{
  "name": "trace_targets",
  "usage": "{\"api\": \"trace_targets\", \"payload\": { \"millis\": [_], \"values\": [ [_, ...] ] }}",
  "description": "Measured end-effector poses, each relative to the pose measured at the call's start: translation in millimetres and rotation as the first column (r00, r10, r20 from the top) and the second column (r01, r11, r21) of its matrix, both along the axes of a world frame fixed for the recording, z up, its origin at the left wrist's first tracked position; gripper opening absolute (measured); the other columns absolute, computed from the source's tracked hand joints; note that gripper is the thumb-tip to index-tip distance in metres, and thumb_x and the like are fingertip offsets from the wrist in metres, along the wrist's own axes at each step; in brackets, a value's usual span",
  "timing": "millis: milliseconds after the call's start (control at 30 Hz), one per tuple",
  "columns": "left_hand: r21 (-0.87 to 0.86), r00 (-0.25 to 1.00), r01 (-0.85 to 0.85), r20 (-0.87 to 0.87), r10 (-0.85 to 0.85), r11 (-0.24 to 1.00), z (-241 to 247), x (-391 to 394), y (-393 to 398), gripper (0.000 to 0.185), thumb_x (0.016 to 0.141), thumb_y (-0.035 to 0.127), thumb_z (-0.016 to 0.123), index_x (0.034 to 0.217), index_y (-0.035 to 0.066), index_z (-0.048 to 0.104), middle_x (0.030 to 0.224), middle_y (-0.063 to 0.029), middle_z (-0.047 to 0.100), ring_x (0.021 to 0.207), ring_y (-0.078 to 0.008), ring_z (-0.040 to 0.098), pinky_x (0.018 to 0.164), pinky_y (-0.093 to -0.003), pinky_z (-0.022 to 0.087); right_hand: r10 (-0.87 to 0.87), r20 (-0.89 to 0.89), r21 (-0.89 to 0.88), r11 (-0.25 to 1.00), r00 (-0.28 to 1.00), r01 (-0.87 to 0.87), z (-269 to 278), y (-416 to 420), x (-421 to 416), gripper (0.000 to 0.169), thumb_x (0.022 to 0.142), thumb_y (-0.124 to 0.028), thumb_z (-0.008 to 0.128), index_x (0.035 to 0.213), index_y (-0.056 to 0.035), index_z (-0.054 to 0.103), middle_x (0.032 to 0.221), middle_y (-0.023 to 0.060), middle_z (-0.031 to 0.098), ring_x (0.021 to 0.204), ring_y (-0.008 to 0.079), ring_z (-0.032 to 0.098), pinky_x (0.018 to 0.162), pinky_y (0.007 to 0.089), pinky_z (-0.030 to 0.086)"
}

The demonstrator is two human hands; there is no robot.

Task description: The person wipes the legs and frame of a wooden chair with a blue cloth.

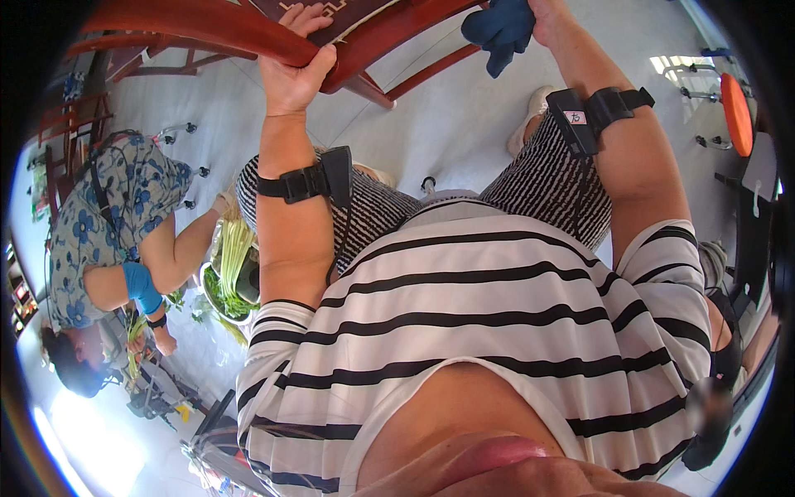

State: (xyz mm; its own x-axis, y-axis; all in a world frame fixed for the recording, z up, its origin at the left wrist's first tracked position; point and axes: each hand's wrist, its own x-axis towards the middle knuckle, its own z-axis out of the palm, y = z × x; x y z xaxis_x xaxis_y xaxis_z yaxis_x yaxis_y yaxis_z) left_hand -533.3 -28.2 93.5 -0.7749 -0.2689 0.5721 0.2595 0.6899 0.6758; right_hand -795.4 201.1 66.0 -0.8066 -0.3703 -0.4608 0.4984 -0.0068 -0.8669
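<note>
My left hand (298,68) grips a red-brown wooden chair (397,37) at the top of the view, its thumb on the rail and its fingers over the far side, near a dark patterned seat cushion (348,15). At the top right my right hand (545,22) is partly cut off by the picture's edge. It holds a bunched dark blue cloth (500,34) that hangs beside the chair. Both my forearms wear black strapped devices.
At the left a person (112,230) in a flowered garment bends over green-leaved stalks. Leafy vegetables fill a white basin (208,292) near my left arm. More red wooden furniture (81,115) stands at the upper left. An orange round stool (736,115) and another person (723,335) are on the right.
</note>
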Motion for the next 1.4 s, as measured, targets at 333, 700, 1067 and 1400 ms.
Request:
{"api": "trace_targets", "payload": {
  "millis": [333,700,1067,1400],
  "values": [
    [0.186,0.997,0.038,-0.078,-0.024,0.982,2.7,-9.2,-8.0,0.032,0.07,0.01,0.065,0.099,-0.002,0.064,0.116,-0.0199,0.062,0.127,-0.0333,0.044,0.109,-0.0473,0.027,-0.091,-0.061,-0.082,0.993,0.994,0.086,8.2,-5.4,2.5,0.023,0.083,-0.025,0.06,0.079,-0.0027,0.06,0.071,0.0122,0.06,0.063,0.0265,0.06,0.059,0.0379,0.051],
    [0.319,0.998,0.017,-0.06,0.003,0.948,31.9,-11.9,-26.7,0.032,0.068,-0.002,0.058,0.099,-0.009,0.065,0.11,-0.0202,0.065,0.11,-0.0281,0.059,0.105,-0.0366,0.037,-0.078,-0.02,-0.229,0.971,0.997,0.071,41.7,-9.8,13.8,0.023,0.085,-0.027,0.06,0.081,-0.0042,0.058,0.069,0.0139,0.061,0.06,0.0277,0.061,0.057,0.0398,0.052],
    [0.499,0.994,0.108,-0.029,-0.108,0.86,61.1,-32.9,-70.7,0.041,0.072,0.016,0.069,0.107,-0.005,0.061,0.107,-0.0173,0.064,0.117,-0.0333,0.053,0.101,-0.045,0.04,-0.039,-0.174,-0.426,0.904,0.984,-0.039,56.4,-36.3,-10.9,0.024,0.089,-0.028,0.064,0.086,-0.0046,0.059,0.07,0.0118,0.061,0.061,0.025,0.062,0.057,0.0388,0.053],
    [0.447,0.993,-0.1,-0.005,0.115,0.889,57.8,-56.3,-86.8,0.022,0.085,0.013,0.06,0.097,-0.004,0.067,0.103,-0.0116,0.068,0.1,-0.0192,0.06,0.096,-0.0308,0.041,-0.014,-0.371,-0.353,0.927,0.928,-0.127,51.6,-59.0,-31.1,0.027,0.092,-0.028,0.062,0.088,-0.0027,0.056,0.072,0.0099,0.059,0.061,0.0212,0.061,0.056,0.0351,0.052]
  ]
}}
